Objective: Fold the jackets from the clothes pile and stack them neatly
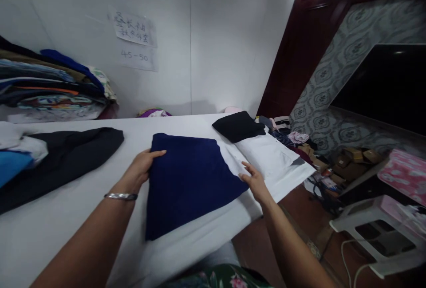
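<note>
A folded navy blue garment (189, 181) lies on the white table (133, 243) in front of me. Its exact kind does not show. At its upper left edge, my left hand (141, 169) grips it with the thumb on top and the fingers partly hidden beneath. My right hand (253, 179) pinches its right corner between thumb and fingers. Just beyond the right hand are a white garment (269, 157) and a folded black garment (236, 127), the black one overlapping the white.
Dark clothing (73, 155) lies at the table's left, beside a bright blue piece (13, 166). Behind it rises a tall clothes stack (49, 84). A white plastic stool (382, 230), cardboard boxes (353, 163) and heaped clothes (296, 139) stand at the right.
</note>
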Demonstrator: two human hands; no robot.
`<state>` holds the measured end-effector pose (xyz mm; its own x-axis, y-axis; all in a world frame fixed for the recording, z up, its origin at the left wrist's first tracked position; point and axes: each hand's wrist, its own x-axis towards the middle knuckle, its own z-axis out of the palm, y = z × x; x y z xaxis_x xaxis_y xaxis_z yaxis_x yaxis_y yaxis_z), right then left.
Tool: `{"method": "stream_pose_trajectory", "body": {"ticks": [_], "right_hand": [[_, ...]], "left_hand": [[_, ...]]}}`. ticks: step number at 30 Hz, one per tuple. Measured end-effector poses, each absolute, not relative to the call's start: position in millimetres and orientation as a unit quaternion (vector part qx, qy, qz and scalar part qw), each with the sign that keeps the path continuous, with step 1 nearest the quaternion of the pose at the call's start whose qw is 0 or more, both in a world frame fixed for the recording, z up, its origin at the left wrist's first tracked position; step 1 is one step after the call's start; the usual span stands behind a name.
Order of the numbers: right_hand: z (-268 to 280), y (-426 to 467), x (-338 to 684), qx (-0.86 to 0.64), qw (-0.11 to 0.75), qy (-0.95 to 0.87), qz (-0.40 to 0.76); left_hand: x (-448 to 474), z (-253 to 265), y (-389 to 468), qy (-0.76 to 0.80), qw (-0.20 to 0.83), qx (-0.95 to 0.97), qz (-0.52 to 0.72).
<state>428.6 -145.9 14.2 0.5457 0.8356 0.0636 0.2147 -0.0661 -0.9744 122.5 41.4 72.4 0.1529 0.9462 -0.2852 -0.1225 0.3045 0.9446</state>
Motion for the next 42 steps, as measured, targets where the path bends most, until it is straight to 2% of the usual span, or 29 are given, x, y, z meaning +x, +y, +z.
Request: {"method": "stream_pose_trajectory", "body": {"ticks": [4,7,9,14,19,21,25,33,40,42], "right_hand": [[-11.9,-140.8,395.8,-0.702,0.470,-0.454,0.283],[-11.1,-140.8,392.9,-0.728,0.392,-0.521,0.212],[1.3,-139.2,389.6,-0.725,0.357,-0.571,0.145],[47.4,-108.7,341.9,-0.653,0.318,-0.684,0.070],[64.7,-42.2,303.6,-0.640,0.236,-0.728,0.067],[55.0,-20.2,311.4,-0.666,0.188,-0.719,0.069],[19.4,-0.2,344.6,-0.743,0.097,-0.645,0.151],[-6.4,3.1,358.1,-0.754,0.135,-0.621,0.169],[11.3,7.6,350.7,-0.762,0.097,-0.621,0.158],[22.3,16.1,345.8,-0.760,0.112,-0.626,0.133]], "left_hand": [[67.2,48.4,42.5,0.611,0.556,0.423,0.373],[53.0,25.2,36.9,0.666,0.476,0.445,0.363],[53.9,18.0,32.8,0.689,0.384,0.507,0.348],[74.5,24.8,13.3,0.644,0.158,0.699,0.268],[96.8,21.9,-6.9,0.597,0.043,0.790,0.136],[99.6,15.9,-10.1,0.582,0.022,0.806,0.103],[98.7,7.3,-13.5,0.561,0.013,0.821,0.102],[96.4,3.7,-16.2,0.553,0.023,0.822,0.131],[97.0,1.6,-15.9,0.545,0.033,0.823,0.154],[97.1,1.2,-16.4,0.545,0.033,0.823,0.159]]}}
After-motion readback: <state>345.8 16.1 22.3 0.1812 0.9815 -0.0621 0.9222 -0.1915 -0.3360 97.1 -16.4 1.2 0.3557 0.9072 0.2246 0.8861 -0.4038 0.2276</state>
